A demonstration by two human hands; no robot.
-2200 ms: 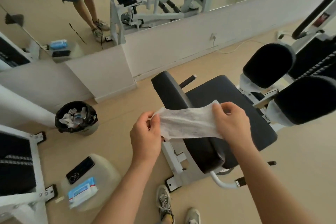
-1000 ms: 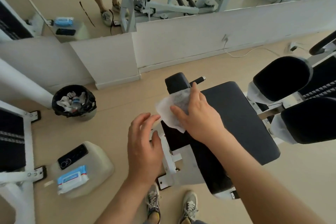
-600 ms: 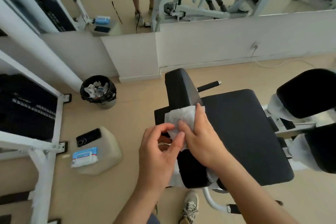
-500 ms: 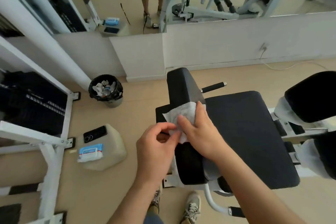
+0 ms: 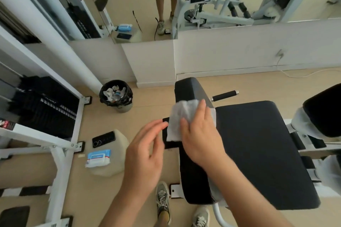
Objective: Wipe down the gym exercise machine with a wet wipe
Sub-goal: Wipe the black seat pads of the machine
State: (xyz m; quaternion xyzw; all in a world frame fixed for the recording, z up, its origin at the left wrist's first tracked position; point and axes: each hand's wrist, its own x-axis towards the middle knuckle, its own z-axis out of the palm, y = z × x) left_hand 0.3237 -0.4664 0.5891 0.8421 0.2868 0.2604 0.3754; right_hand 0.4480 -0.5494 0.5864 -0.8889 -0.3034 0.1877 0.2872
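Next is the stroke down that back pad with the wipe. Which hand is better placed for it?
Right. The right hand lies flat on the wet wipe, pressing it against the back pad. The left hand is beside the wipe's edge, fingers relaxed, holding nothing.

right hand (image 5: 200, 136) presses wet wipe (image 5: 180, 116) on back pad (image 5: 187, 88) | left hand (image 5: 145, 153) beside, fingers relaxed
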